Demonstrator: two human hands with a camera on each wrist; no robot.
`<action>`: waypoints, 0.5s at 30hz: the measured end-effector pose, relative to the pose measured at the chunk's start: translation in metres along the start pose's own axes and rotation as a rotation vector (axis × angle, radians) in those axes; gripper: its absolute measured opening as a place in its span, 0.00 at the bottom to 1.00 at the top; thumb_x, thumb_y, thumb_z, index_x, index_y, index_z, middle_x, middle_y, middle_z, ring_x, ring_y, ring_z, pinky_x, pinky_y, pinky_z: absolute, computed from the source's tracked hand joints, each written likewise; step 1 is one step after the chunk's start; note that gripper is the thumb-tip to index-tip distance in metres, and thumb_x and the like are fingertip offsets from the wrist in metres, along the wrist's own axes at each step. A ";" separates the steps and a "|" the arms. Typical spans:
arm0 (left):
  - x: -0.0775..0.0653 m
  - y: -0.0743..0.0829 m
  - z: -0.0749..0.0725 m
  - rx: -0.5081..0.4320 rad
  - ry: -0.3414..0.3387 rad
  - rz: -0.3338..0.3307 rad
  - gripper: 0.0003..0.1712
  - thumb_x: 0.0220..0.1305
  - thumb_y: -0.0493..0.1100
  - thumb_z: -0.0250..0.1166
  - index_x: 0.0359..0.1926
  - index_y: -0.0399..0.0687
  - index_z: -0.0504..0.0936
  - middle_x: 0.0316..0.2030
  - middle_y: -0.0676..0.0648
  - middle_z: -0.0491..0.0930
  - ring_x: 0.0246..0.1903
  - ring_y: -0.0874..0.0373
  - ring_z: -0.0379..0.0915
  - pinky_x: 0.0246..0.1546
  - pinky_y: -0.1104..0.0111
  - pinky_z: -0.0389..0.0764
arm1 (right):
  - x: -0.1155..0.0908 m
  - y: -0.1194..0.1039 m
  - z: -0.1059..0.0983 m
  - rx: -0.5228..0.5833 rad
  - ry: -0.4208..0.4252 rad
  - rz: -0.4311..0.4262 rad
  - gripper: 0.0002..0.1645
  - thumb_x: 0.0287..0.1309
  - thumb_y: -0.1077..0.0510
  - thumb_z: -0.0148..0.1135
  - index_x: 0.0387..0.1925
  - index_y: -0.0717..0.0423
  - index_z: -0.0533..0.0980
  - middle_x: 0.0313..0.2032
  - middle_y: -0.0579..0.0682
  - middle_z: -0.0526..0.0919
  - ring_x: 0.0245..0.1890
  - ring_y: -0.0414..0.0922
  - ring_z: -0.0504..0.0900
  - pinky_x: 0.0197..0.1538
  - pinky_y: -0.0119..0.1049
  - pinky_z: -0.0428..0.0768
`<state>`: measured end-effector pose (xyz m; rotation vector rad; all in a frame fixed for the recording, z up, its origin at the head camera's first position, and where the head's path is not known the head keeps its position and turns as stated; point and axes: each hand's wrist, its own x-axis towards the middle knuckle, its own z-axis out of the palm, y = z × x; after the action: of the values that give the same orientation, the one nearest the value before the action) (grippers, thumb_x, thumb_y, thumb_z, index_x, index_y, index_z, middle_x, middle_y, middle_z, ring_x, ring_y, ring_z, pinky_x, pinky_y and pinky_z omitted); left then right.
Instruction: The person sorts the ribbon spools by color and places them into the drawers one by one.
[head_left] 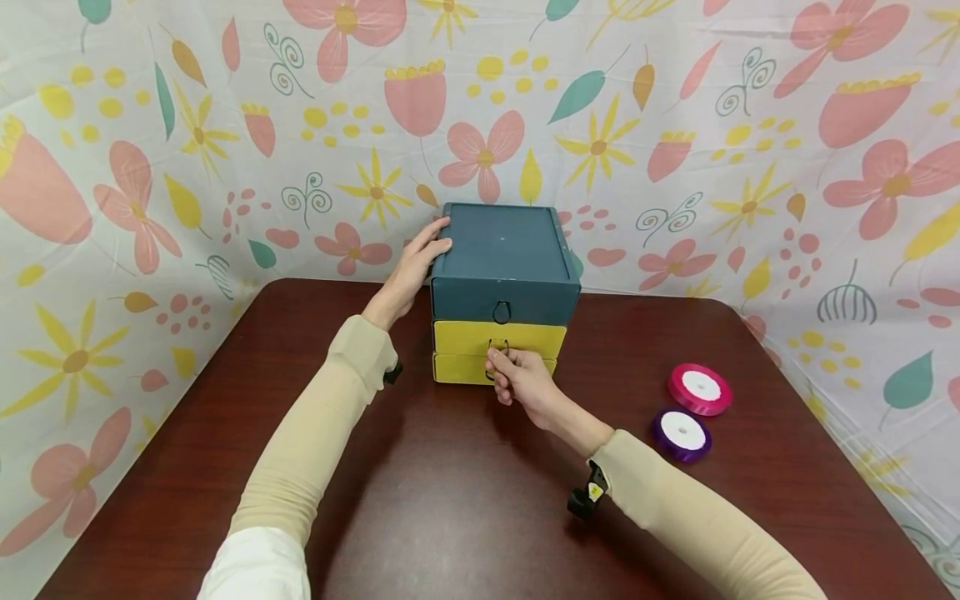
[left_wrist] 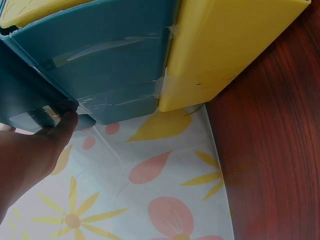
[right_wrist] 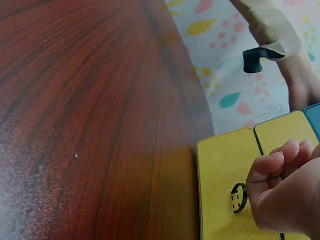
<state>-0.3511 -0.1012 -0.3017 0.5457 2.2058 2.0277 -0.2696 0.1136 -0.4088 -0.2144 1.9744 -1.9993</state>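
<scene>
A stacked drawer box with a dark teal top [head_left: 504, 242] stands toward the back of the table. Its top drawer [head_left: 468, 300] is teal; the middle drawer [head_left: 457, 337] and bottom drawer [head_left: 457, 368] are yellow, with black loop pulls. My left hand [head_left: 412, 267] rests against the box's upper left side, fingers extended along the edge. With curled fingers, my right hand [head_left: 525, 383] pinches the middle drawer's loop pull [head_left: 498, 342], which is partly hidden. The bottom drawer's loop pull [right_wrist: 239, 198] shows beside this hand in the right wrist view.
To the right lie a pink ribbon spool [head_left: 700, 388] and a purple ribbon spool [head_left: 682, 434] on the dark wood table [head_left: 420, 500]. A flower-patterned curtain [head_left: 600, 150] hangs close behind the box and along the table's sides.
</scene>
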 end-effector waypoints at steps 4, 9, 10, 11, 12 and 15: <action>0.000 0.000 0.000 -0.002 0.002 0.001 0.32 0.75 0.49 0.46 0.76 0.56 0.50 0.77 0.49 0.39 0.75 0.49 0.45 0.72 0.51 0.55 | -0.002 0.001 0.000 0.001 0.001 0.004 0.21 0.72 0.50 0.49 0.37 0.68 0.69 0.16 0.43 0.66 0.15 0.38 0.64 0.23 0.29 0.66; -0.001 0.000 -0.001 -0.008 0.002 -0.001 0.32 0.75 0.49 0.46 0.76 0.56 0.51 0.77 0.49 0.39 0.75 0.49 0.45 0.72 0.51 0.55 | -0.006 0.001 0.002 0.000 0.001 0.007 0.20 0.72 0.51 0.50 0.36 0.67 0.69 0.15 0.43 0.65 0.15 0.38 0.64 0.23 0.29 0.66; 0.000 0.000 -0.001 -0.009 0.002 0.000 0.32 0.75 0.49 0.46 0.76 0.56 0.51 0.77 0.49 0.39 0.75 0.49 0.45 0.71 0.51 0.55 | -0.007 0.001 0.002 -0.002 0.001 0.008 0.19 0.72 0.51 0.50 0.36 0.66 0.69 0.15 0.43 0.65 0.15 0.38 0.64 0.23 0.29 0.66; 0.000 0.000 -0.001 -0.010 0.001 0.000 0.32 0.75 0.49 0.46 0.76 0.56 0.51 0.77 0.49 0.39 0.75 0.49 0.46 0.71 0.51 0.56 | -0.008 0.001 0.003 -0.003 -0.001 0.009 0.19 0.72 0.51 0.50 0.36 0.66 0.69 0.15 0.43 0.65 0.15 0.38 0.64 0.23 0.29 0.66; 0.000 0.000 -0.001 -0.012 0.001 -0.001 0.32 0.75 0.49 0.46 0.76 0.56 0.51 0.77 0.49 0.39 0.74 0.48 0.46 0.71 0.51 0.56 | -0.009 0.001 0.003 -0.004 -0.001 0.011 0.19 0.72 0.51 0.50 0.36 0.66 0.70 0.15 0.43 0.65 0.15 0.38 0.64 0.23 0.29 0.66; 0.001 -0.001 -0.001 -0.013 -0.001 -0.003 0.32 0.75 0.49 0.46 0.76 0.56 0.51 0.77 0.49 0.40 0.74 0.48 0.48 0.70 0.51 0.58 | -0.012 0.001 0.004 -0.006 -0.001 0.013 0.19 0.72 0.51 0.50 0.36 0.65 0.70 0.15 0.43 0.65 0.15 0.38 0.64 0.23 0.29 0.66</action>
<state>-0.3523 -0.1018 -0.3021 0.5416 2.1899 2.0388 -0.2570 0.1138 -0.4084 -0.2034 1.9767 -1.9851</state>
